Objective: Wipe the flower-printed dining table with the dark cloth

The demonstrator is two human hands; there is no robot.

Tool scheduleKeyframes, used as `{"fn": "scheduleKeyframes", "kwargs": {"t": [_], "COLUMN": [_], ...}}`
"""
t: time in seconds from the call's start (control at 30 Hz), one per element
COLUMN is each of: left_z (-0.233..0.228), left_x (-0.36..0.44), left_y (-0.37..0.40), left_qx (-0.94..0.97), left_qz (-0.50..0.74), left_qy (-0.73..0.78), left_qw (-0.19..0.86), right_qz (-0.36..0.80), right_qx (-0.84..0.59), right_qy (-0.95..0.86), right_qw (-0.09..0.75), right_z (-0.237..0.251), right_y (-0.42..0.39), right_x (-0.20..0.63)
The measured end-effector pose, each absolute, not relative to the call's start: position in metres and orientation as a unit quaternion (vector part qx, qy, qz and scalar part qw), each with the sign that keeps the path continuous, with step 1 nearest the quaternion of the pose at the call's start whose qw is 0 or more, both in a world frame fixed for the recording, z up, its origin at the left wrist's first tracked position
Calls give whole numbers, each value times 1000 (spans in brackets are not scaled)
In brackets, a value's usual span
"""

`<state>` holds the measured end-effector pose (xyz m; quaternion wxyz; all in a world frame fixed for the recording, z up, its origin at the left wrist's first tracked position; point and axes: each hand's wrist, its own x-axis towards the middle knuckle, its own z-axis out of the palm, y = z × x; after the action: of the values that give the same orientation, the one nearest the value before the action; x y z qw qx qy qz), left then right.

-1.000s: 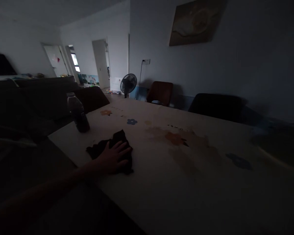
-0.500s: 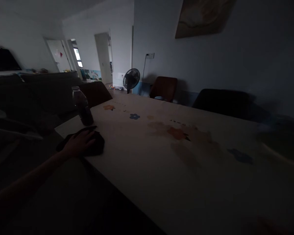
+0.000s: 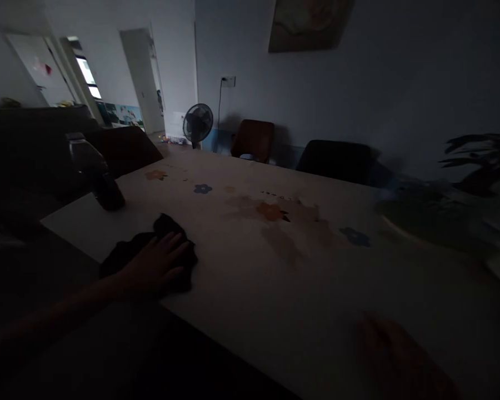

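The room is dim. My left hand [image 3: 156,265] lies flat, fingers spread, on a dark cloth [image 3: 166,229] near the left edge of a pale table [image 3: 275,289] printed with flowers. My right hand [image 3: 400,355] shows faintly at the bottom right, resting on or just over the table; its fingers are too dark to read. A dark plastic bottle [image 3: 95,175] stands upright at the table's far left corner, beyond the cloth.
Two chairs [image 3: 252,140] [image 3: 335,161] stand against the far wall, with a floor fan [image 3: 198,123] beside them. A dark sofa [image 3: 33,150] lies to the left. A leafy plant [image 3: 479,161] and a blurred object sit at the table's right. A picture [image 3: 308,22] hangs above.
My left hand slid the cloth left toward the bottle, then back right along the table edge. The view swung right, bringing in the plant and my right hand.
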<state>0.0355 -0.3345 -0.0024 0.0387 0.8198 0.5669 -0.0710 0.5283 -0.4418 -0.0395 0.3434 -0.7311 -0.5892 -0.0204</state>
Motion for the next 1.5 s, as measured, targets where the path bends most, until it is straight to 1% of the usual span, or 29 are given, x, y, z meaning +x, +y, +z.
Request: {"fn": "scheduleKeyframes", "kwargs": {"t": [0.1, 0.23, 0.43, 0.53, 0.63, 0.73, 0.8, 0.9, 1.07, 1.2, 1.4, 1.5], "left_z": [1, 1, 8, 11, 9, 1, -5, -11, -8, -7, -14, -11], "left_x": [86, 146, 243, 296, 347, 389, 407, 423, 417, 372, 270, 231], "left_y": [-341, -350, -374, -387, -393, -389, -381, -367, -354, -341, -281, -244], "left_qx": [880, 938, 988, 995, 987, 984, 987, 990, 983, 967, 944, 923], "left_qz": [-64, -43, 31, 76, 124, 124, 120, 139, 109, 75, 33, 29], "left_qy": [464, 335, 127, 20, -61, -107, -103, -23, 136, 229, 327, 385], "left_qw": [75, 82, 83, 69, 87, 74, 37, 13, 53, 86, 20, 16], "right_qz": [-23, 1, 45, 37, 25, -5, -16, -20, -6, 15, 69, 70], "right_qx": [-759, -746, -745, -752, -745, -734, -732, -734, -731, -743, -770, -782], "right_qy": [-574, -579, -516, -474, -421, -386, -358, -358, -456, -479, -464, -460], "right_qw": [305, 328, 420, 457, 516, 559, 579, 577, 507, 466, 431, 415], "right_z": [-37, -31, -23, -11, 6, 17, 20, 17, -1, -13, -16, -19], "right_y": [-440, -443, -448, -453, -456, -457, -458, -459, -457, -458, -460, -458], "right_x": [527, 519, 511, 503, 498, 503, 509, 516, 523, 531, 537, 537]}}
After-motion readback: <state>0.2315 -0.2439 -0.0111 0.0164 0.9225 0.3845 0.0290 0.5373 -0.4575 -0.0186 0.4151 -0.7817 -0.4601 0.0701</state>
